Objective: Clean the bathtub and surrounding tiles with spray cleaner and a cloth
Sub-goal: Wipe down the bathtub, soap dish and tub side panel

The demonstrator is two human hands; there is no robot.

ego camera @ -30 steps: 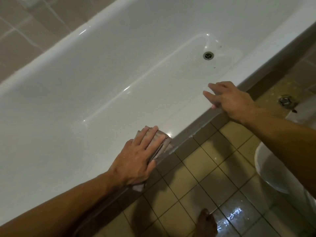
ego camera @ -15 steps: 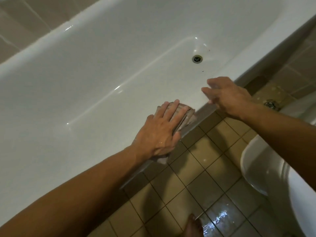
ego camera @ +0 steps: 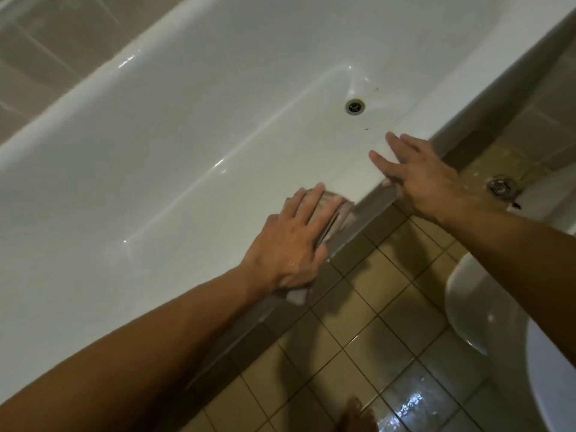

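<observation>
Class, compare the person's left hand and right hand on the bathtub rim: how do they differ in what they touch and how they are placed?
The left hand presses flat on a cloth laid over the near rim; the right hand rests bare on the rim, with no cloth under it. The left hand lies nearer the camera; the right hand sits further along, closer to the drain. Both have straight fingers and both rest on the same rim.
</observation>
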